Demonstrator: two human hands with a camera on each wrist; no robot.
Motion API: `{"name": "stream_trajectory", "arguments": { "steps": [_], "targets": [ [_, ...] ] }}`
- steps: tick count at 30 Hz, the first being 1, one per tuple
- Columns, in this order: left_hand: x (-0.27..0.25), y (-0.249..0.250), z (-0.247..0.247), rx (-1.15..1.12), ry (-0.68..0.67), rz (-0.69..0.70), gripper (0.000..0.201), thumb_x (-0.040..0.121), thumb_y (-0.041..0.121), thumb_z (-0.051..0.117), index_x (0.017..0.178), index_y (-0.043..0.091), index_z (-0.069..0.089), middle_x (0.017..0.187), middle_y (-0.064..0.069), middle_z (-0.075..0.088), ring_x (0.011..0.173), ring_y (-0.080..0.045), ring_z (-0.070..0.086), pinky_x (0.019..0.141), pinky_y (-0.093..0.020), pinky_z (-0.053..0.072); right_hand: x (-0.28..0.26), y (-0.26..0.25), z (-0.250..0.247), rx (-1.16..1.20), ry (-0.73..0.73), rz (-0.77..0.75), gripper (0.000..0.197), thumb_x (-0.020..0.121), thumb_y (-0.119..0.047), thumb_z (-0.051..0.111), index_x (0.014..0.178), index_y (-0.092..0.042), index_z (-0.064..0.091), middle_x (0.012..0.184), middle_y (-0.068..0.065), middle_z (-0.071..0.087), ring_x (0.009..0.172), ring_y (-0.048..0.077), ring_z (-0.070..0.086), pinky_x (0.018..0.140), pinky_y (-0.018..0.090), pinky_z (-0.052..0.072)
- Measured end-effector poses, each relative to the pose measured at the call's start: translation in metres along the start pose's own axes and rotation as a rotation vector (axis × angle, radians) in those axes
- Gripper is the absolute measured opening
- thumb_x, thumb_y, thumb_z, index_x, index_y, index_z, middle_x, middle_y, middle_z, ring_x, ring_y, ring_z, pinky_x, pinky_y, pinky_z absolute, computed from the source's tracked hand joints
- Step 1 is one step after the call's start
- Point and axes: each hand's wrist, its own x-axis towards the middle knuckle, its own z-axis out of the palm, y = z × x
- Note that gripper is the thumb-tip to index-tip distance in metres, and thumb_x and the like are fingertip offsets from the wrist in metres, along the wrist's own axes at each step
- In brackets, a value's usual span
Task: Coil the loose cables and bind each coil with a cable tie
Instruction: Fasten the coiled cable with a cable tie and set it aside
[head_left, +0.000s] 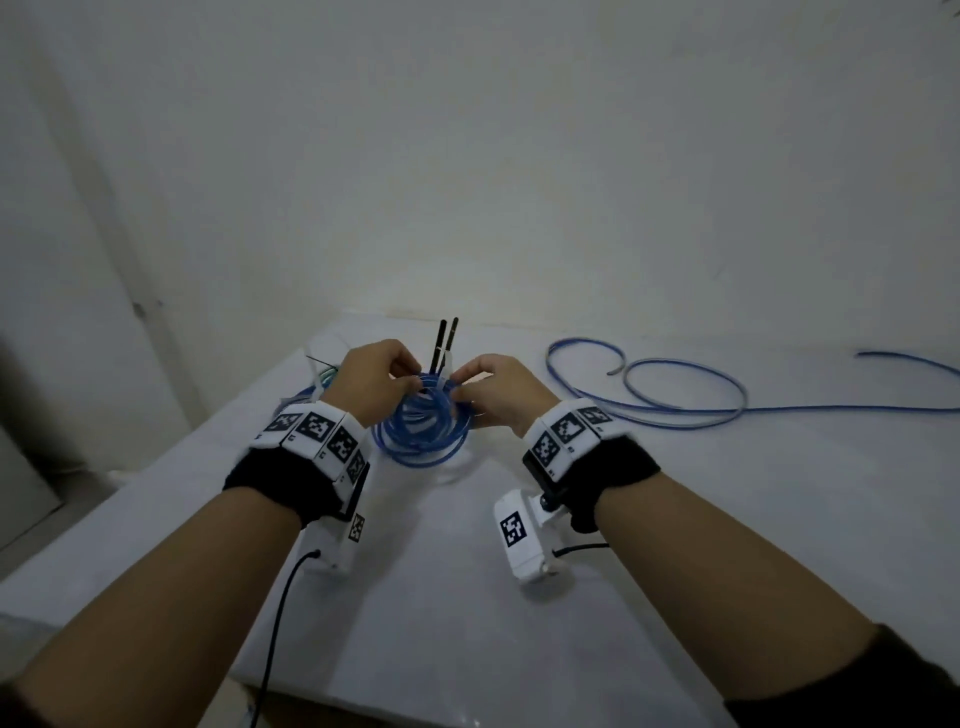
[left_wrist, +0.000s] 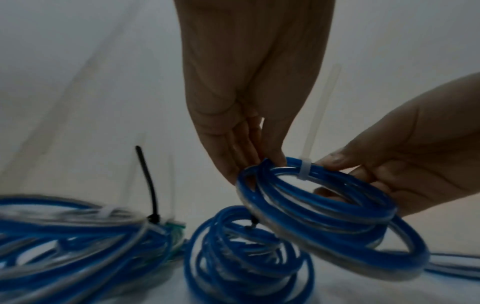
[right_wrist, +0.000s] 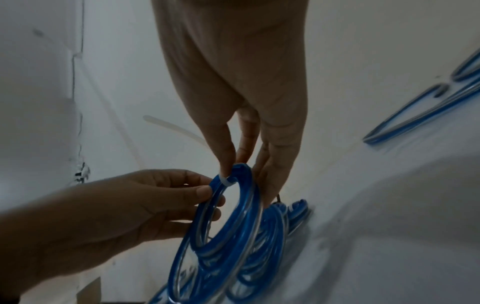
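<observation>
I hold a small blue cable coil (head_left: 423, 423) above the white table (head_left: 675, 519), between both hands. A white cable tie (left_wrist: 303, 170) is looped round its top, and the tail sticks up. My left hand (head_left: 384, 371) pinches the coil's rim (left_wrist: 324, 207) just left of the tie. My right hand (head_left: 491, 387) grips the rim on the tie's other side, thumb on top and fingers through the ring (right_wrist: 228, 226). Under it lies another blue coil (left_wrist: 246, 257) with a black tie.
A larger bundle of blue coils (left_wrist: 78, 236) with an upright black tie (left_wrist: 148, 181) lies to the left. A long loose blue cable (head_left: 675, 397) loops across the table to the right. The wall stands close behind the table.
</observation>
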Motion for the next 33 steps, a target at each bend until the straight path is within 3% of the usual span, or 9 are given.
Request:
{"name": "stream_trajectory", "arguments": {
  "steps": [2, 6, 10, 12, 15, 21, 27, 31, 33],
  "targets": [
    [0.001, -0.013, -0.002, 0.067, -0.017, -0.045, 0.014, 0.081, 0.014, 0.068, 0.093, 0.009, 0.064, 0.094, -0.009, 0.067, 0.083, -0.016, 0.056, 0.074, -0.025, 0.042, 0.01, 0.003, 0.016, -0.127, 0.02, -0.013, 0.019, 0.081, 0.002, 0.065, 0.076, -0.015, 0.058, 0.098, 0.017, 0.064, 0.088, 0.033, 0.067, 0.075, 0.045, 0.058],
    [0.004, -0.026, -0.003, 0.153, -0.056, -0.106, 0.012, 0.081, 0.016, 0.069, 0.09, 0.01, 0.063, 0.096, -0.01, 0.067, 0.084, -0.018, 0.056, 0.074, -0.026, 0.042, 0.021, 0.007, 0.034, -0.295, 0.048, -0.06, 0.012, 0.078, -0.004, 0.07, 0.08, -0.015, 0.067, 0.082, 0.001, 0.057, 0.096, 0.03, 0.065, 0.082, 0.043, 0.056],
    [0.009, -0.028, -0.004, 0.2, -0.066, -0.105, 0.015, 0.081, 0.016, 0.069, 0.094, 0.008, 0.066, 0.102, -0.012, 0.068, 0.094, -0.023, 0.06, 0.077, -0.026, 0.043, 0.024, 0.005, 0.038, -0.351, 0.06, -0.085, 0.017, 0.078, -0.006, 0.072, 0.095, -0.003, 0.071, 0.09, 0.008, 0.061, 0.095, 0.032, 0.065, 0.084, 0.042, 0.055],
    [0.013, -0.026, -0.007, 0.233, -0.07, -0.087, 0.018, 0.083, 0.012, 0.066, 0.1, 0.006, 0.067, 0.107, -0.012, 0.066, 0.1, -0.025, 0.059, 0.08, -0.025, 0.041, 0.024, 0.004, 0.036, -0.366, 0.03, -0.082, 0.005, 0.077, -0.006, 0.073, 0.08, -0.008, 0.07, 0.089, 0.01, 0.063, 0.093, 0.032, 0.066, 0.083, 0.042, 0.056],
    [0.021, -0.016, -0.015, 0.186, 0.015, -0.06, 0.019, 0.087, 0.005, 0.056, 0.101, 0.007, 0.067, 0.108, -0.011, 0.066, 0.101, -0.024, 0.059, 0.085, -0.027, 0.043, 0.027, 0.004, 0.026, -0.355, -0.007, -0.059, 0.027, 0.077, -0.004, 0.072, 0.06, -0.019, 0.058, 0.074, 0.005, 0.06, 0.088, 0.031, 0.066, 0.08, 0.043, 0.057],
    [0.041, 0.04, -0.021, -0.016, 0.198, 0.109, 0.017, 0.091, 0.008, 0.049, 0.094, 0.015, 0.063, 0.093, 0.0, 0.066, 0.087, -0.016, 0.062, 0.079, -0.029, 0.048, 0.025, 0.001, -0.041, -0.443, 0.018, -0.026, 0.007, 0.084, -0.012, 0.066, 0.08, -0.006, 0.063, 0.08, 0.009, 0.064, 0.076, 0.023, 0.065, 0.064, 0.034, 0.057],
    [0.062, 0.114, 0.019, 0.095, 0.019, 0.291, 0.009, 0.085, 0.019, 0.057, 0.091, 0.02, 0.064, 0.099, 0.0, 0.066, 0.097, -0.018, 0.058, 0.085, -0.03, 0.046, 0.015, 0.02, -0.138, -0.877, 0.058, 0.082, 0.02, 0.081, -0.016, 0.071, 0.096, -0.003, 0.068, 0.077, 0.006, 0.06, 0.077, 0.019, 0.055, 0.044, 0.015, 0.041],
    [0.068, 0.15, 0.064, 0.154, -0.172, 0.35, 0.012, 0.086, 0.021, 0.058, 0.095, 0.017, 0.065, 0.108, -0.003, 0.065, 0.105, -0.021, 0.057, 0.089, -0.032, 0.047, 0.0, 0.046, -0.191, -1.074, -0.008, 0.174, 0.035, 0.08, -0.018, 0.072, 0.114, -0.011, 0.065, 0.116, 0.008, 0.062, 0.1, 0.022, 0.058, 0.069, 0.019, 0.043],
    [0.069, 0.164, 0.085, 0.184, -0.262, 0.355, 0.017, 0.088, 0.022, 0.058, 0.101, 0.014, 0.065, 0.112, -0.005, 0.064, 0.107, -0.022, 0.057, 0.089, -0.032, 0.047, -0.005, 0.057, -0.209, -1.125, -0.046, 0.198, 0.037, 0.08, -0.019, 0.073, 0.115, -0.013, 0.063, 0.121, 0.007, 0.059, 0.11, 0.023, 0.056, 0.079, 0.024, 0.041]
  ]
}}
